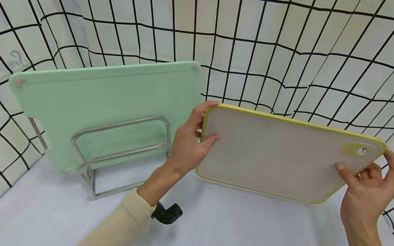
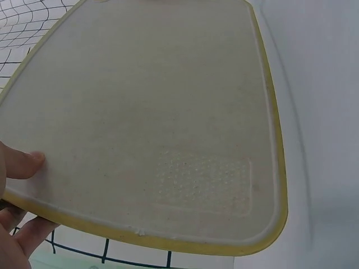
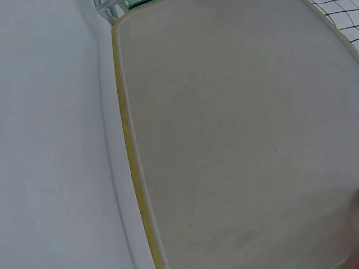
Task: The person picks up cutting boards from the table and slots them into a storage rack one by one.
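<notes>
Both hands hold a beige cutting board (image 1: 273, 156) with a yellow rim, tilted up above the white table. My left hand (image 1: 193, 141) grips its left end, thumb on the near face and fingers behind. At the right end, my right hand (image 1: 370, 185) pinches the board beside a yellow oval patch (image 1: 351, 148). In the left wrist view, the left thumb (image 2: 25, 163) presses the face, and a rough textured patch (image 2: 205, 182) shows near one corner. Only a sliver of the right hand appears in the right wrist view, where the cutting board (image 3: 235, 129) fills most of the frame.
To the left, a green cutting board (image 1: 119, 102) stands upright in a metal wire rack (image 1: 120, 154). Black wire grid panels (image 1: 260, 42) fence the back and sides of the white table (image 1: 225, 235). Black wrist-worn devices (image 1: 167, 214) sit at both cuffs.
</notes>
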A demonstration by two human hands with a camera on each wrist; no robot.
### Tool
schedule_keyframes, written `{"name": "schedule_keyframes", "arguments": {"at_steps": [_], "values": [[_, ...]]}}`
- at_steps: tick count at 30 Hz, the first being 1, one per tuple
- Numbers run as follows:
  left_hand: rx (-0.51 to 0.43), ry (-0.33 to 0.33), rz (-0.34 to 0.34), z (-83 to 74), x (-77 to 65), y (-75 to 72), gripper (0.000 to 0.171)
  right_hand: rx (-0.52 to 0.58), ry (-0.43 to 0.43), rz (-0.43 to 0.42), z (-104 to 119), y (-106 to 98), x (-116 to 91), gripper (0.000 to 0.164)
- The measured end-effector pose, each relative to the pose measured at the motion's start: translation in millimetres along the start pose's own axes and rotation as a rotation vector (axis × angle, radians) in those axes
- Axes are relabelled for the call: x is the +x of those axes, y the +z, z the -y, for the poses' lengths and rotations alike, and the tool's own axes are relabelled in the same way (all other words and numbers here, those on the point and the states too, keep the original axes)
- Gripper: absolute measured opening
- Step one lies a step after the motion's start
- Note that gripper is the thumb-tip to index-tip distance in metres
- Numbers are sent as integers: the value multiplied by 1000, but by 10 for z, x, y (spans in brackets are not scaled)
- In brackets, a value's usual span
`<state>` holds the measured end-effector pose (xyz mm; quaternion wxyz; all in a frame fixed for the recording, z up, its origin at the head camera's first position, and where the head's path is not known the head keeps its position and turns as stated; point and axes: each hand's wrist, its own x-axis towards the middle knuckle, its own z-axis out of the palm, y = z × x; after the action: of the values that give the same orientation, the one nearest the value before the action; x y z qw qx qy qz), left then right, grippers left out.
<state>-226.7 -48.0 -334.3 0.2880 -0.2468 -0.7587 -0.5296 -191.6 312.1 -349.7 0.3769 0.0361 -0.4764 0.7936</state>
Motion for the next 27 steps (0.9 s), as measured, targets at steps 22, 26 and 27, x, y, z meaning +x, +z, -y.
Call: {"name": "schedule_keyframes", "arguments": {"at_steps": [22,26,27], "values": [[48,-34,-67,45,114,-362,80,-9,-21,55,-291,399,36,84],[55,-39,-74,57,123,-425,81,-19,-12,53,-358,459,17,85],[54,-43,-75,62,126,-440,82,-18,-14,53,-376,479,15,85]]}}
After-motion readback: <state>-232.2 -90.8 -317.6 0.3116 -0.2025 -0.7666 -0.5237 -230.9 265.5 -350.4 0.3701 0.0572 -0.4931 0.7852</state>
